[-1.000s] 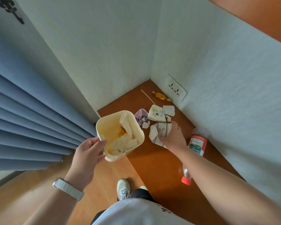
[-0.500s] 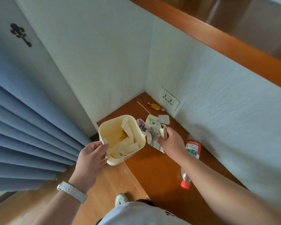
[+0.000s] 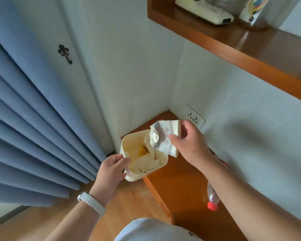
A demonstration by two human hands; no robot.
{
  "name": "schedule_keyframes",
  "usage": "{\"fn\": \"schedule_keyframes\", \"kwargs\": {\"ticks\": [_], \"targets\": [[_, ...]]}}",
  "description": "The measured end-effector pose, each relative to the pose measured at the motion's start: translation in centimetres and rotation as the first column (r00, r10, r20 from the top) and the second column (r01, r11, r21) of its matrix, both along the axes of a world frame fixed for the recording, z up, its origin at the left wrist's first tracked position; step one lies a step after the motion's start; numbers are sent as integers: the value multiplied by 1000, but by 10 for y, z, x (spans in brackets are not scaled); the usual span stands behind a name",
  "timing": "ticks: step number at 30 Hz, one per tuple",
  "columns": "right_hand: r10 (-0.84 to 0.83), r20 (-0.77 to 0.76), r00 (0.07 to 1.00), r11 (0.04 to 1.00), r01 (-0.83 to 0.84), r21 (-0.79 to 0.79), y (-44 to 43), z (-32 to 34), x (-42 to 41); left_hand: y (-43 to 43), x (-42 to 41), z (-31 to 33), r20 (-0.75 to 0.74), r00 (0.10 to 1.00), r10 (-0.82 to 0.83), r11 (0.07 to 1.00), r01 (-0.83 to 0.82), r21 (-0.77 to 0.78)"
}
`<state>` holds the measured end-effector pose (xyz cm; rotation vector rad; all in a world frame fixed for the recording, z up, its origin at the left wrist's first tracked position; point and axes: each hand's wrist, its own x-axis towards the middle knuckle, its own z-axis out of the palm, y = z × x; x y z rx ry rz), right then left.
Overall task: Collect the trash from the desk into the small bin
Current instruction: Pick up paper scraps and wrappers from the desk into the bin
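My left hand point(image 3: 111, 173) grips the near rim of the small cream bin point(image 3: 127, 148), held at the desk's left edge. Crumpled paper and an orange scrap lie inside the bin. My right hand point(image 3: 189, 145) holds a bunch of crumpled printed paper wrappers point(image 3: 163, 136) in the air, over the bin's right rim. A clear plastic bottle with a red cap point(image 3: 212, 200) lies on the wooden desk point(image 3: 186, 185), mostly hidden behind my right forearm. Any other scraps in the desk's far corner are hidden behind my right hand and the paper.
A white wall socket point(image 3: 195, 118) sits in the far corner above the desk. Blue curtains point(image 3: 33, 127) hang on the left. A wooden shelf point(image 3: 233, 42) overhead carries a white device and a cup. The wooden floor point(image 3: 125, 202) lies below the desk edge.
My right hand gathered the paper scraps off the desk and lifted them up and left over the bin. My view tilted upward, bringing the shelf into sight.
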<state>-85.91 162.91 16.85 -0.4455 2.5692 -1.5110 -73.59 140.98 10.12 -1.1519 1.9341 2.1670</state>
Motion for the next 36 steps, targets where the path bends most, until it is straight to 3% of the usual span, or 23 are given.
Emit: {"fn": "schedule_keyframes", "kwargs": {"ticks": [3, 7, 13, 22, 28, 31, 36], "targets": [[178, -55, 983, 969, -165, 185, -18, -3, 5, -1, 6, 2, -13, 1000, -16, 1000, 16, 0], [402, -294, 867, 846, -230, 481, -41, -18, 2, 0, 15, 5, -21, 1000, -23, 1000, 23, 7], [480, -343, 807, 777, -210, 594, -64, -39, -8, 3, 21, 10, -10, 997, -77, 997, 77, 4], [456, -296, 840, 804, -246, 541, -49, -48, -18, -6, 19, 1, 37, 999, -12, 1000, 13, -10], [258, -181, 949, 875, -150, 461, -9, -76, -34, -10, 9, -11, 80, 997, -18, 1000, 19, -10], [190, -107, 976, 830, -101, 548, 17, -106, -43, -10, 4, -15, 98, 995, -24, 999, 26, -24], [210, 38, 977, 719, -180, 671, 42, -159, -49, -10, -6, -17, 102, 995, -10, 1000, 12, -21]]}}
